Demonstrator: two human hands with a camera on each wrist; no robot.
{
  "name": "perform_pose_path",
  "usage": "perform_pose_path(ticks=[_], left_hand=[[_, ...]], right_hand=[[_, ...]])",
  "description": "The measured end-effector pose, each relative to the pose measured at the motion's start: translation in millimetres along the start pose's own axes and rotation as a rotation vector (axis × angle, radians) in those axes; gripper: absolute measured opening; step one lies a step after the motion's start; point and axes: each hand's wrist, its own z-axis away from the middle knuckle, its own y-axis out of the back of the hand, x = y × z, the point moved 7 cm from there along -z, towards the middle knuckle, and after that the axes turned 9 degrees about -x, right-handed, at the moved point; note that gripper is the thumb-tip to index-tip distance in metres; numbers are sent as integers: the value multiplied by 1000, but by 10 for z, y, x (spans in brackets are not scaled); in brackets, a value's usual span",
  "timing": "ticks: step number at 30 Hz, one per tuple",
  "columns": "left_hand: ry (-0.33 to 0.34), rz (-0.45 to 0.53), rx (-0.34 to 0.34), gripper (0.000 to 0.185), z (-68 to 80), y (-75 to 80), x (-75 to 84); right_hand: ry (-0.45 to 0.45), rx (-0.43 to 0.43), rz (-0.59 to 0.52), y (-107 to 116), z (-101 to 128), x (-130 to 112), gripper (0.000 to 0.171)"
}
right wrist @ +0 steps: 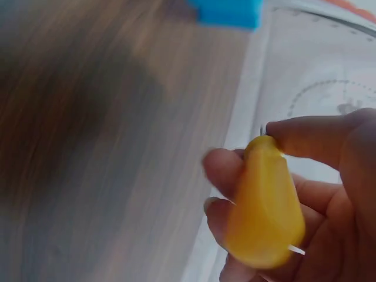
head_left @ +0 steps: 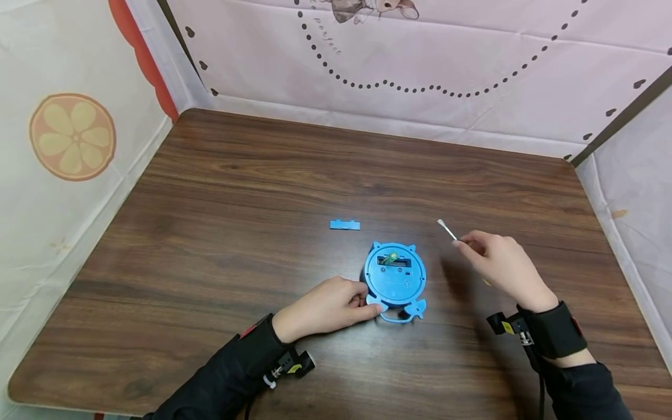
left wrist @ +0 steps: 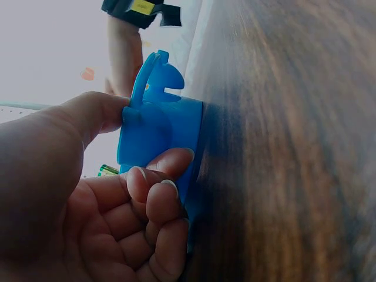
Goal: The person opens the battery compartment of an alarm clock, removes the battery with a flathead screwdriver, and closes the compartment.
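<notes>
Right hand (head_left: 501, 265): fingers pinch yellow-handled tool (right wrist: 264, 205), long axis slanting, tip (head_left: 440, 222) far-left. Left hand (head_left: 328, 309): fingers pinch blue device (head_left: 396, 283).

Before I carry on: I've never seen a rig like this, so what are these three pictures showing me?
There is no robot here, only a person's bare left hand and right hand, with a small camera on each wrist. The wide picture comes from the person's head, looking down; the two close ones come from the wrists. On the brown table lies a round blue device, perhaps a clock, back up, with a green battery poking out. Beyond it is a small blue strip. The left hand grips the device's near edge. The right hand holds a yellow-handled tool, its metal tip clear of the device.
</notes>
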Motion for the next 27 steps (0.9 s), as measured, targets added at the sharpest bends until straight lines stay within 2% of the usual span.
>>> perform_pose_path(ticks=[5,15,19,27], left_hand=[[7,-2,10,39,14,5,-27],[-4,-6,14,39,1,-8,-27],[-7,-7,12,39,-1,-10,-21],[-2,0,14,39,3,1,-17]], right_hand=[[-37,3,66,1,-8,146,29],[-154,-161,81,-110,-66,338,31],[-166,-191,95,-147,-79,381,33],[-163,-196,103,-167,-98,400,31]])
